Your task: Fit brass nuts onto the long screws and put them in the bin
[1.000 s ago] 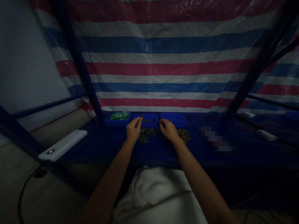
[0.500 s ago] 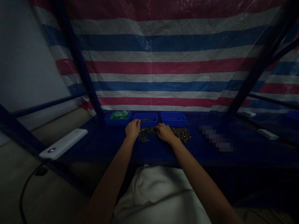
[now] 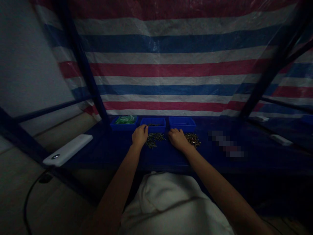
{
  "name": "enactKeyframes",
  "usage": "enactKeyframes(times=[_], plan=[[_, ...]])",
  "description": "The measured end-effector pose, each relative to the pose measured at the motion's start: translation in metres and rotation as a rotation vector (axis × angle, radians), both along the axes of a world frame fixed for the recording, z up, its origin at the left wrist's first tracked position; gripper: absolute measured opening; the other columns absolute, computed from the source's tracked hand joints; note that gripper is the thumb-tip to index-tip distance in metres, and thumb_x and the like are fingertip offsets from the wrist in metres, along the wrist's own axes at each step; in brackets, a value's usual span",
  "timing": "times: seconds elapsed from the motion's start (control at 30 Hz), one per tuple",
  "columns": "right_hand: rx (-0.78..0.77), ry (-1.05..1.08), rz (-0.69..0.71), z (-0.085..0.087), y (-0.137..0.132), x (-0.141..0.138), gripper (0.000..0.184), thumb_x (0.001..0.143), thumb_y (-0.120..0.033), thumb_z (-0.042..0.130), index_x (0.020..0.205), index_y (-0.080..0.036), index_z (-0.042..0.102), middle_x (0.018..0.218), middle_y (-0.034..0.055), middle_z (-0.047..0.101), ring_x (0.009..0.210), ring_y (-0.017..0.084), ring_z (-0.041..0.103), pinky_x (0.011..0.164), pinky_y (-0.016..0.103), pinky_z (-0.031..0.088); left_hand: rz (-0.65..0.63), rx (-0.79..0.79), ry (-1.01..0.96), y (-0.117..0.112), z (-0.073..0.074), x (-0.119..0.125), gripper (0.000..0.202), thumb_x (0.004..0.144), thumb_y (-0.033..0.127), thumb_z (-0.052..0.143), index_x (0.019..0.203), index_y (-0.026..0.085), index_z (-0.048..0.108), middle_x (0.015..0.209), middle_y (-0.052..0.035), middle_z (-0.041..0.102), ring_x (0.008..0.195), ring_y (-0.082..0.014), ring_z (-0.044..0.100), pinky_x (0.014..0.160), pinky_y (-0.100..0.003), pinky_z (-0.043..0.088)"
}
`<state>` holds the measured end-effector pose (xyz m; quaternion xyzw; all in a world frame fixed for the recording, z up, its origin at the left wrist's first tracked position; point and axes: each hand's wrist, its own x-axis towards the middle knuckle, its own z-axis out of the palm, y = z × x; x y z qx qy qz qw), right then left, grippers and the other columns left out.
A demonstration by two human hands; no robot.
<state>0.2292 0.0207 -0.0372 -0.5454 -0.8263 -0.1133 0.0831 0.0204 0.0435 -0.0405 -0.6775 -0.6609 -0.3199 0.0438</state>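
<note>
My left hand is at the left edge of a pile of long thin screws. Its fingers are closed in a pinch near the front rim of the middle blue bin; what they hold, if anything, is too small to make out. My right hand rests low at the left side of a heap of small brass-coloured parts, covering some of them. Its fingers curl downward toward the tabletop, and their tips are hidden. Some dark thin pieces lie inside the middle bin.
To the left stands a blue bin with green-and-white packets; another blue bin stands to the right. A white power bank with a cable lies on the blue table. Blue posts and striped sheeting enclose the back.
My right hand has shifted right, from the screw pile's edge to the brass-coloured heap, uncovering more screws. My left hand has hardly moved.
</note>
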Motion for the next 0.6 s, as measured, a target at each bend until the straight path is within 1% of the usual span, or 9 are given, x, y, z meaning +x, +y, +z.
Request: enactKeyframes(times=[0.13, 0.27, 0.43, 0.6], plan=[[0.025, -0.006, 0.015, 0.001, 0.000, 0.000, 0.028, 0.090, -0.020, 0.031, 0.090, -0.014, 0.059, 0.097, 0.0124, 0.058, 0.094, 0.022, 0.048, 0.079, 0.034, 0.031, 0.018, -0.017, 0.007, -0.002, 0.002, 0.001, 0.036, 0.088, 0.040, 0.031, 0.107, 0.023, 0.058, 0.103, -0.0056, 0.064, 0.092, -0.0178, 0.059, 0.077, -0.026, 0.044], [0.059, 0.026, 0.026, 0.004, -0.002, -0.004, 0.027, 0.090, -0.022, 0.033, 0.092, -0.014, 0.059, 0.099, 0.0118, 0.057, 0.094, 0.022, 0.048, 0.078, 0.034, 0.030, 0.027, -0.025, 0.008, -0.003, 0.003, 0.001, 0.037, 0.088, 0.039, 0.031, 0.108, 0.023, 0.058, 0.103, -0.0059, 0.064, 0.092, -0.0179, 0.059, 0.077, -0.026, 0.044], [0.034, 0.068, 0.117, 0.007, -0.008, -0.010, 0.025, 0.088, -0.027, 0.040, 0.090, -0.015, 0.061, 0.099, 0.0105, 0.057, 0.095, 0.021, 0.047, 0.078, 0.032, 0.031, 0.021, -0.028, 0.004, -0.003, 0.004, 0.001, 0.036, 0.088, 0.038, 0.032, 0.108, 0.022, 0.058, 0.103, -0.0064, 0.064, 0.092, -0.0173, 0.058, 0.077, -0.025, 0.044], [-0.014, 0.028, 0.147, 0.009, -0.007, -0.014, 0.025, 0.088, -0.020, 0.039, 0.084, -0.014, 0.063, 0.096, 0.0105, 0.057, 0.093, 0.021, 0.048, 0.076, 0.031, 0.033, 0.017, -0.003, 0.005, -0.002, 0.002, 0.000, 0.036, 0.088, 0.037, 0.031, 0.107, 0.022, 0.058, 0.102, -0.0063, 0.064, 0.092, -0.0173, 0.058, 0.076, -0.026, 0.044]])
